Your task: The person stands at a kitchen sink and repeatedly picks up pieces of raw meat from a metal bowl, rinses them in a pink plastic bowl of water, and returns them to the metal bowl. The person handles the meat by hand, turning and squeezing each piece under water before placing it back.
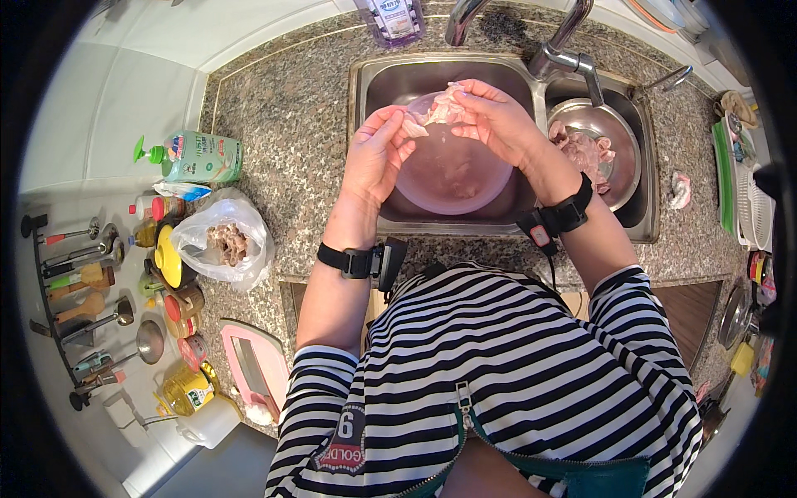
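Over the left basin of the steel double sink (445, 228), my left hand (378, 146) and my right hand (495, 118) pinch a piece of pale pink raw meat (448, 107) between them, one end in each. Below them a round translucent pinkish bowl (498, 193) holds cloudy liquid with some pieces under the surface. In the right basin, partly behind my right forearm, stands a round metal bowl (627, 152) with more raw meat (582, 152) in it. Both wrists wear black straps with small devices.
A chrome faucet (560, 56) rises behind the sink. Left on the granite counter are a green pump bottle (202, 155), an open plastic bag (255, 252) of brownish lumps and a pink-edged cutting board (274, 355). A crumpled cloth-like scrap (680, 190) lies right of the sink.
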